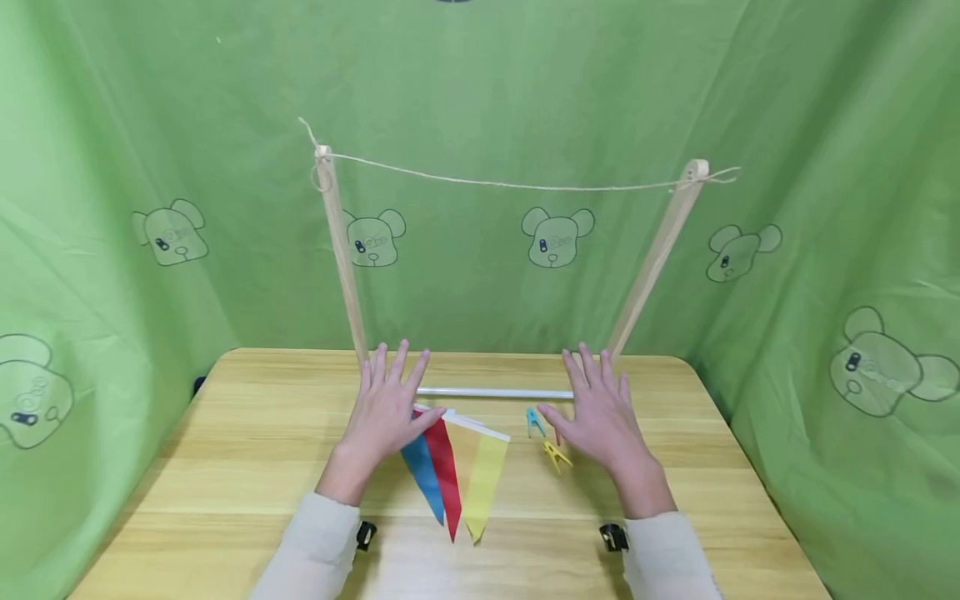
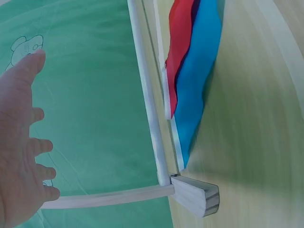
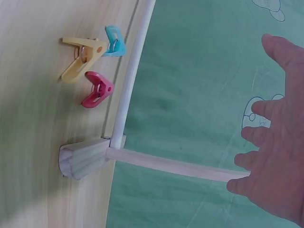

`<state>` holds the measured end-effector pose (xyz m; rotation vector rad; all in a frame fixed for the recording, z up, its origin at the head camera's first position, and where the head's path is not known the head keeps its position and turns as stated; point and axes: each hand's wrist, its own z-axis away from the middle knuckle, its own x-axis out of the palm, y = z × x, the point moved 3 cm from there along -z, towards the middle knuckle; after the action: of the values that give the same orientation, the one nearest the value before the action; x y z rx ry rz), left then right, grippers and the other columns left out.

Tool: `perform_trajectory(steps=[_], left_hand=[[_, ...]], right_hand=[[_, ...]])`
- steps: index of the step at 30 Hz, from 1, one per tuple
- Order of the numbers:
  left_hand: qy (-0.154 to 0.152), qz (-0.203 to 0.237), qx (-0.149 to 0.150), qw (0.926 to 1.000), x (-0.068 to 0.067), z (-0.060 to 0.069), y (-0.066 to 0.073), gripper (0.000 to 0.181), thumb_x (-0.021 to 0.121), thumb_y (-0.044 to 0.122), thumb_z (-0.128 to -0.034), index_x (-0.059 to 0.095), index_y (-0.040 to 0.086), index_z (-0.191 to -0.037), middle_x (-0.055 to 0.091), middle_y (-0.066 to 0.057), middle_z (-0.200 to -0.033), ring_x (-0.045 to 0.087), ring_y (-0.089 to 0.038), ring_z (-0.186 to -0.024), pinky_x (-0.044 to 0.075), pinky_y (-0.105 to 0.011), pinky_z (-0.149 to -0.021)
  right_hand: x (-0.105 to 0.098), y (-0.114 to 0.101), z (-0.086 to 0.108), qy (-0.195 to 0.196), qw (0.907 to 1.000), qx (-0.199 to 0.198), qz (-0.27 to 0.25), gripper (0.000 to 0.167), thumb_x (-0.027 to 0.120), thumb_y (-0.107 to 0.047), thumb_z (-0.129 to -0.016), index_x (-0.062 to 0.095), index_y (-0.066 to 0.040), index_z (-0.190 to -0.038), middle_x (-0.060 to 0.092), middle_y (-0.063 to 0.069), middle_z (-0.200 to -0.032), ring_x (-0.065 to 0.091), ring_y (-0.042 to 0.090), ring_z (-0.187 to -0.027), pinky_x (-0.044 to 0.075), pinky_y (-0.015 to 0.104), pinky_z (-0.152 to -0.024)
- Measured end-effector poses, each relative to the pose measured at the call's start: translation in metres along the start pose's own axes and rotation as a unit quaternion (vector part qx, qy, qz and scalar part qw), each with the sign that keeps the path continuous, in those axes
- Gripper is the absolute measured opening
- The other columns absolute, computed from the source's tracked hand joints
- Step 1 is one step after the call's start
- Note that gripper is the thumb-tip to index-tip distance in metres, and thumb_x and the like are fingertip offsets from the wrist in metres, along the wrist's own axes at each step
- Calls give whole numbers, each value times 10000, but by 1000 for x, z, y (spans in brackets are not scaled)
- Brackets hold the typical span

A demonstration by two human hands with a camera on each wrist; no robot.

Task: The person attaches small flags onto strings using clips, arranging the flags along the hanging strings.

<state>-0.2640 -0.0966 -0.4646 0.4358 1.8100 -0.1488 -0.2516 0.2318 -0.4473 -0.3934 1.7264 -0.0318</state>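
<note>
Rod (image 1: 495, 392) behind pennants (image 1: 443, 467) and clothespins (image 1: 554, 453), string (image 1: 532, 187) sagging between posts (image 1: 342, 250)

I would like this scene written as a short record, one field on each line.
left hand: spread, empty, near the flags
right hand: spread, empty, near the pegs
flags: blue, red, orange, yellow, on the table
pegs: blue, yellow, red, on the table
string: tied between two posts, bare
rod: white, low between the posts

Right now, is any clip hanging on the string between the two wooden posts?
No, the string hangs bare, and the blue clip, yellow clip and red clip lie on the table.
</note>
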Motion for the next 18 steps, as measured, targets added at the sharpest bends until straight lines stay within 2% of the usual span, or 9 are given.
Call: perform_trajectory(steps=[5,10,14,18], left_hand=[[-1,-14,80,10000,2,1,-1,912,529,707,-955,226,208,-1656,194,-197,-1706,116,-518,-1559,186,-697,-1228],[142,-18,193,9997,5,3,-2,895,582,665,-952,285,173,-1639,215,-218,-1694,157,-540,-1542,208,-705,-1217],[71,-38,238,9997,9,4,-2,894,583,660,-954,275,179,-1642,207,-214,-1698,134,-537,-1548,160,-674,-1244],[-53,23,304,9995,14,6,-2,898,590,653,-955,265,179,-1645,211,-212,-1698,131,-537,-1549,160,-672,-1244]], right_hand=[[3,5,1,32,10000,-76,-6,989,579,-663,-954,124,-150,-1667,38,163,-1734,-6,490,-1573,53,780,-1184],[8,9,3,41,9999,-140,-12,985,548,-674,-965,73,-178,-1671,39,144,-1734,21,474,-1577,89,761,-1195],[13,11,6,22,9998,-190,-88,977,556,-657,-969,64,-189,-1671,61,132,-1736,77,456,-1580,134,738,-1206],[15,12,7,64,9994,-281,-208,970,603,-600,-969,91,-166,-1669,62,119,-1737,115,432,-1582,169,702,-1221]])
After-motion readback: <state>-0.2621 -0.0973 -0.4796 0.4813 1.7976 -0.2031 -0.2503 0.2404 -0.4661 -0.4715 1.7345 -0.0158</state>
